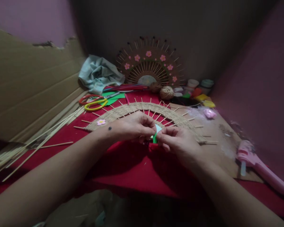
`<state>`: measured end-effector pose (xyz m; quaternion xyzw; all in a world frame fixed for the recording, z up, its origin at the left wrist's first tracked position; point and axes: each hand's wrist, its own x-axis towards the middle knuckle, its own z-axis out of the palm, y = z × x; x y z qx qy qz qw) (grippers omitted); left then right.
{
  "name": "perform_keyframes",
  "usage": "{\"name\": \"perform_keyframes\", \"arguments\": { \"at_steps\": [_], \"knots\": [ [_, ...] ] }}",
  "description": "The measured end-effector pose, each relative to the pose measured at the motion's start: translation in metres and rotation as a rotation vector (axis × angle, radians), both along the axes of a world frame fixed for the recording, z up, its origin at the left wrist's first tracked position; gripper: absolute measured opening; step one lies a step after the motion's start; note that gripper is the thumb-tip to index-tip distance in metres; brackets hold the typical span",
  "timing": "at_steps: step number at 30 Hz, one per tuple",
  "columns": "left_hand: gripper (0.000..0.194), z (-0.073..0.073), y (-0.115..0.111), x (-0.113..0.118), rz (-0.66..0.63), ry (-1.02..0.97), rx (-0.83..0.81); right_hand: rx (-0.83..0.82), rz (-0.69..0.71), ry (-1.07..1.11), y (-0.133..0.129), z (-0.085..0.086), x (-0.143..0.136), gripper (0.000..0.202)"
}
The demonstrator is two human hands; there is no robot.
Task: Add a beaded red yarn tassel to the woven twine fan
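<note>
Over the near middle of the arched woven fan (142, 107), my left hand (138, 126) and my right hand (176, 137) meet, fingertips pinched. Between them is a small green piece with a pale, paper-like part (158, 128); both hands grip it, and the fingers cover much of it. The fan lies flat, with thin sticks poking out along its outer edge. A pink flower with a yellow centre (101, 122) sits on the left end of its woven band.
Scissors (93, 102) lie on green sheets at the left, near loose thin sticks (47, 137). A finished-looking flowered fan (148, 63) leans at the back, behind a ball of twine (167, 92). At the right, a pink glue gun (257, 160) rests on a brown board (220, 157).
</note>
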<state>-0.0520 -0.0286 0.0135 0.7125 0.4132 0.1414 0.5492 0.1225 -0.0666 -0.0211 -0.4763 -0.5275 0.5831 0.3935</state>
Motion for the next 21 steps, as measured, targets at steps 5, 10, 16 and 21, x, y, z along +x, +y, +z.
{"name": "perform_keyframes", "arguments": {
  "at_steps": [5, 10, 16, 21],
  "knots": [
    [0.029, -0.0021, 0.0017, -0.0026, 0.078, -0.087, -0.068, 0.021, -0.069, 0.178, 0.0034, -0.005, -0.0007, 0.024],
    [0.022, -0.0012, -0.0004, 0.0012, 0.039, -0.128, -0.176, 0.015, -0.187, 0.277, 0.0052, -0.0045, -0.0028, 0.022],
    [0.016, -0.0016, -0.0029, 0.0066, 0.133, -0.173, -0.144, 0.023, -0.132, 0.366, 0.0053, -0.0068, -0.0043, 0.022],
    [0.015, -0.0007, -0.0036, 0.004, 0.166, -0.169, -0.107, 0.039, -0.113, 0.379, 0.0052, -0.0075, -0.0045, 0.02]
  ]
}}
